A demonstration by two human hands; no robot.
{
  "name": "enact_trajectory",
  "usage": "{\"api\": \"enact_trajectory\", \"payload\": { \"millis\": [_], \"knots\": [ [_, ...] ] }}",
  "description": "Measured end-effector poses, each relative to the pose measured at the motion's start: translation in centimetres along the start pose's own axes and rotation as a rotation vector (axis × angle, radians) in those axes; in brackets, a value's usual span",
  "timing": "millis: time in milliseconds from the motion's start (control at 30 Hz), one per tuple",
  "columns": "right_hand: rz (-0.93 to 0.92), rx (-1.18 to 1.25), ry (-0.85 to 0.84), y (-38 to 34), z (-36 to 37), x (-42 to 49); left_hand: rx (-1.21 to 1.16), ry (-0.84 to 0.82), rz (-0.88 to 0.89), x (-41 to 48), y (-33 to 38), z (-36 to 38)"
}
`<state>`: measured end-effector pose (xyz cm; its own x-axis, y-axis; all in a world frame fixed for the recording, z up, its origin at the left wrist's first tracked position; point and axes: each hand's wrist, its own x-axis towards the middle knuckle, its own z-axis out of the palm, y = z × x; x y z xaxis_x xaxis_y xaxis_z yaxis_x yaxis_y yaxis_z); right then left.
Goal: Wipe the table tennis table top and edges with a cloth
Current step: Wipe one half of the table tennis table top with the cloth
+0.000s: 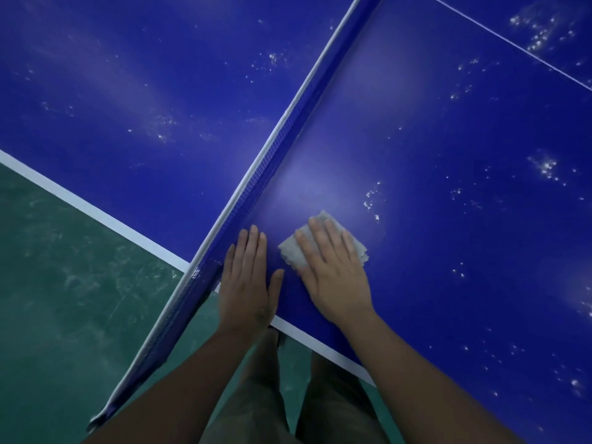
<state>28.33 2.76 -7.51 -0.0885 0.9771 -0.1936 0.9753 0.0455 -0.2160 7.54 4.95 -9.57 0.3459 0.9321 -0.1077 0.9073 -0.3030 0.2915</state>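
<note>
the cloth [290,251] is a small pale folded pad. it lies flat on the blue table top [448,149], near the side edge and just beside the net [288,149]. the right hand [333,274] presses it down with straight, spread fingers; nothing is clenched or pinched, and the palm covers most of the pad. the left hand [246,283] rests flat and released on the bare surface between the cloth and the net, holding nothing. it appears to act as a brace.

progress, as a judgement: early. the patch around and just ahead of the cloth, alongside the net, shows no marks and reads as the only wiped zone. a cluster of white specks [371,200] sits just beyond the pad. more clusters are scattered across the rest of this half, out towards the thin white line [512,43] and along the near side. the half on the other side of the net [128,75] carries specks and pale streaks and looks unwiped.

the white edge band [320,344] shows no clear sign of wiping either way. the table's vertical edges are not visible. below lies a green floor [64,283].
</note>
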Motion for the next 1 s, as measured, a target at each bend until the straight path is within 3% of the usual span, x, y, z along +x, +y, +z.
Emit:
{"api": "enact_trajectory", "payload": {
  "millis": [167, 367, 467, 633, 700, 867, 1000],
  "knots": [
    [0.340, -0.026, 0.084, 2.6, -0.7, 0.9, 0.025, -0.037, -0.030, 0.1, 0.2, -0.2],
    [0.042, 0.019, 0.137, -0.6, -0.6, 6.7, 0.025, -0.011, -0.030, 0.0, 0.3, -0.1],
    [0.036, 0.042, 0.172, 1.0, -0.9, 8.0, 0.003, 0.001, -0.030, 0.1, 0.3, -0.2],
    [0.433, 0.012, 0.193, 6.2, -2.3, 5.5, -0.030, -0.015, -0.048, 0.0, 0.5, -0.5],
    [0.504, -0.006, 0.191, 5.5, -2.4, 5.4, -0.051, -0.016, -0.046, 0.1, 0.4, -0.5],
    [0.271, 0.034, 0.173, 0.7, -2.0, 9.3, -0.167, 0.035, -0.024, 0.5, 0.5, -0.5],
    [0.171, 0.038, 0.203, 2.3, -2.2, 11.6, -0.342, 0.021, 0.033, 2.2, 1.8, -1.2]
  ]
}}
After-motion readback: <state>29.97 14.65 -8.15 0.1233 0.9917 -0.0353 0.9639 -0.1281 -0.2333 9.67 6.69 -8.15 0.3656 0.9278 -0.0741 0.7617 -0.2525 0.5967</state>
